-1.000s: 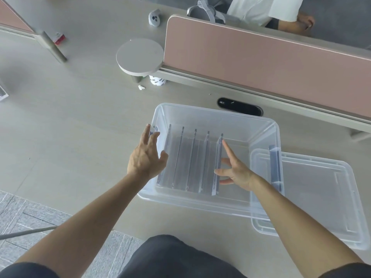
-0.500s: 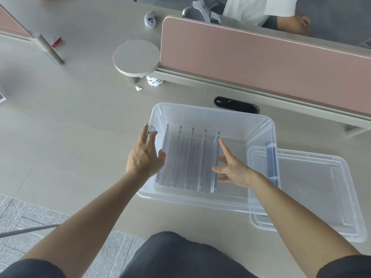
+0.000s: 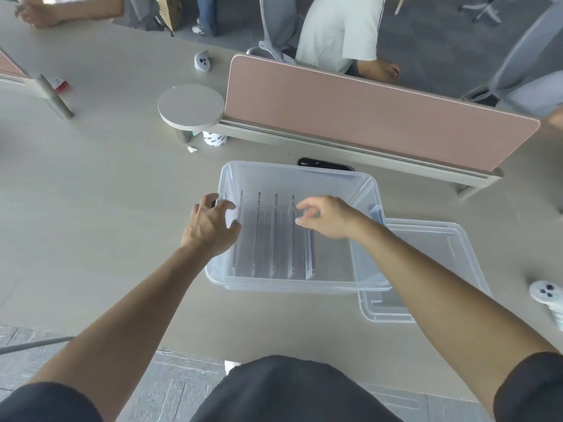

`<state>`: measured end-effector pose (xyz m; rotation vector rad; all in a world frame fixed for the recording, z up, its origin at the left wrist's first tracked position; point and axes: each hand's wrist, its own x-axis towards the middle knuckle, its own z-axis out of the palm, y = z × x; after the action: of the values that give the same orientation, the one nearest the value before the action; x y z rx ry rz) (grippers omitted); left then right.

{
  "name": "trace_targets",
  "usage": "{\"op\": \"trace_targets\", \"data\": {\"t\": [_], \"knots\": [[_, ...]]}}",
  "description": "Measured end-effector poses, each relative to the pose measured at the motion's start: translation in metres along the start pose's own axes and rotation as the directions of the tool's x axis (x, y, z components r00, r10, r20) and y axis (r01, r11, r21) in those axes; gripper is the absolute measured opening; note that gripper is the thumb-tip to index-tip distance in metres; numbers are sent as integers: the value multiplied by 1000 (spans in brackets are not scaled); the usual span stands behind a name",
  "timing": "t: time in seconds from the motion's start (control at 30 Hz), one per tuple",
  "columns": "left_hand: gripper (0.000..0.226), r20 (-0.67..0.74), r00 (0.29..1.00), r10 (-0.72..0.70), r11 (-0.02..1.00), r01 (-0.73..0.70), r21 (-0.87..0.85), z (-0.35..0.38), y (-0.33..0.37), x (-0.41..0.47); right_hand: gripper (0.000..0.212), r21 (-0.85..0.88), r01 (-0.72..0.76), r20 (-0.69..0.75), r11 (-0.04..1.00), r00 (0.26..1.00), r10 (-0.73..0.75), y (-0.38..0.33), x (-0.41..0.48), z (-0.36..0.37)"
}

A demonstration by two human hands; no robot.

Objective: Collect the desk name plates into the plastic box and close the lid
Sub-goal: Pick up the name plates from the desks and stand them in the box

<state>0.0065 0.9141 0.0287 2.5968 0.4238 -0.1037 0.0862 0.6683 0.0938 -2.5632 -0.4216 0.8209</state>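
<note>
Name plates (image 3: 275, 239) stand upright in plastic box (image 3: 292, 178) beneath right hand (image 3: 327, 217).

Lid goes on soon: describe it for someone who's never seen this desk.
Below the pink divider sits the clear plastic box. The lid lies flat on the desk at the box's right end, partly under it. Unlike the box, it is shallow and empty.
</note>
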Motion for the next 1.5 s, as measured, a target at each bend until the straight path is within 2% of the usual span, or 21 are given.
{"op": "trace_targets", "data": {"t": [0.1, 0.2, 0.3, 0.4, 0.57, 0.67, 0.8, 0.9, 1.03, 1.2, 1.37, 1.5], "knots": [[30, -94, 995, 28, 998, -33, -46, -19, -13, -13, 38, -120, 64, -37, 991, 997, -69, -32, -3, 1], [32, -97, 995, 27, 995, -17, 102, -41, -33, -38, 31, -159, 178, -47, 971, 981, -188, -70, -1, 10], [30, -118, 984, -132, 989, 138, 49, -65, -53, -76, 26, -86, 352, -6, 932, 935, -354, -115, -1, 24], [24, -188, 943, -276, 961, 270, -53, -86, -78, -119, 20, -52, 489, 21, 871, 872, -488, -161, -5, 46], [21, -258, 862, -436, 900, 415, -134, -107, -121, -189, 13, -50, 566, 79, 823, 823, -562, -226, -20, 97], [14, -255, 832, -493, 862, 426, -275, -116, -154, -219, 12, -86, 623, 144, 777, 780, -609, -261, -28, 126], [13, -261, 836, -482, 836, 350, -422, -131, -200, -244, 14, -170, 660, 173, 732, 751, -637, -327, -34, 163], [16, -293, 811, -506, 804, 321, -501, -144, -247, -259, 11, -206, 676, 195, 708, 737, -647, -379, -37, 196], [22, -297, 811, -503, 785, 285, -550, -170, -320, -284, 12, -236, 649, 167, 723, 760, -628, -438, -35, 237], [25, -292, 792, -536, 733, 265, -626, -211, -399, -306, 13, -119, 590, 171, 799, 805, -569, -491, -36, 266], [25, -196, 860, -471, 701, 229, -676, -229, -443, -299, 10, -18, 535, 229, 845, 825, -518, -519, -12, 280], [24, -200, 848, -491, 672, 222, -707, -239, -472, -271, 10, -8, 509, 211, 861, 842, -496, -538, 21, 281]]}}
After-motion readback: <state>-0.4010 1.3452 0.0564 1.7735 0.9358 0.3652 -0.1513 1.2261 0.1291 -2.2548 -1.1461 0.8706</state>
